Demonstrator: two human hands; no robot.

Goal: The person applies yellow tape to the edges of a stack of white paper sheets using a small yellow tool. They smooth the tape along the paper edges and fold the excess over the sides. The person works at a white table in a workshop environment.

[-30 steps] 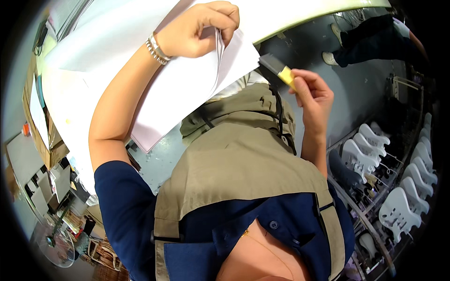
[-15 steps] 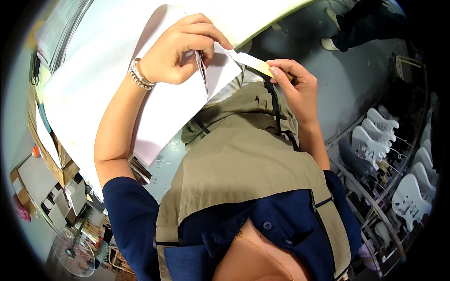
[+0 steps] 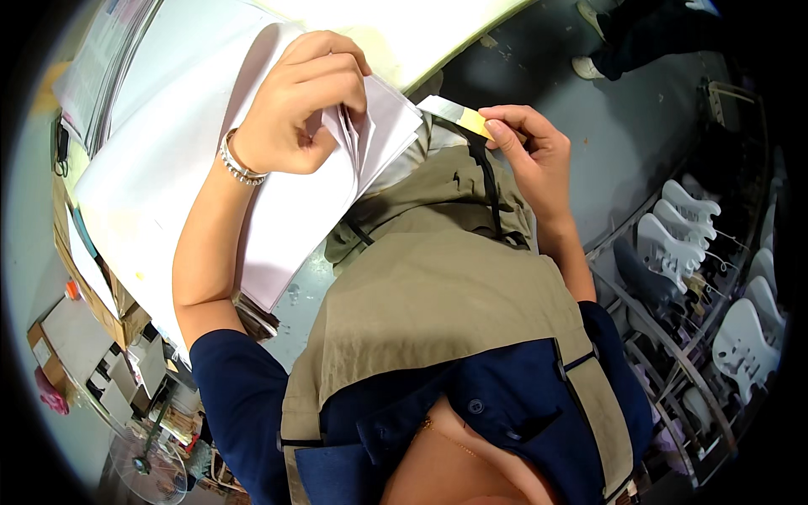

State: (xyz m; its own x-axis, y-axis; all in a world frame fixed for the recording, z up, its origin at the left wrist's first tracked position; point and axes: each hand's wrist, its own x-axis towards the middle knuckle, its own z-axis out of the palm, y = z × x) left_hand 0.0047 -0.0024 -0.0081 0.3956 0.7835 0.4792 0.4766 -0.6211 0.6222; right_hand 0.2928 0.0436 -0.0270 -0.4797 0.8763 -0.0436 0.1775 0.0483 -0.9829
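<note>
A stack of large white paper sheets (image 3: pixel 286 244) lies on the work table, its near edges curling up. Over the stack, my left hand (image 3: pixel 311 101) is closed on folded-up sheets, their corners fanned below the fingers. My right hand (image 3: pixel 530 143) pinches a flat narrow strip (image 3: pixel 450 111) between thumb and fingers, just past the table edge. This strip is silvery white toward the paper and yellow by my fingertips; its exact kind is unclear. Its pale end sits close to the sheet corners.
White guitar bodies (image 3: pixel 745 349) hang on a metal rack (image 3: pixel 673 362) at the right. Another person's legs (image 3: pixel 648 50) are at the far right. A fan (image 3: pixel 147 463) and cardboard boxes (image 3: pixel 93 269) stand at the left. More papers (image 3: pixel 101 76) lie at the far left.
My left hand has moved left and slightly down, away from the strip's tip, and more sheet corners are fanned up under it. My right hand stays nearly in place with the strip.
</note>
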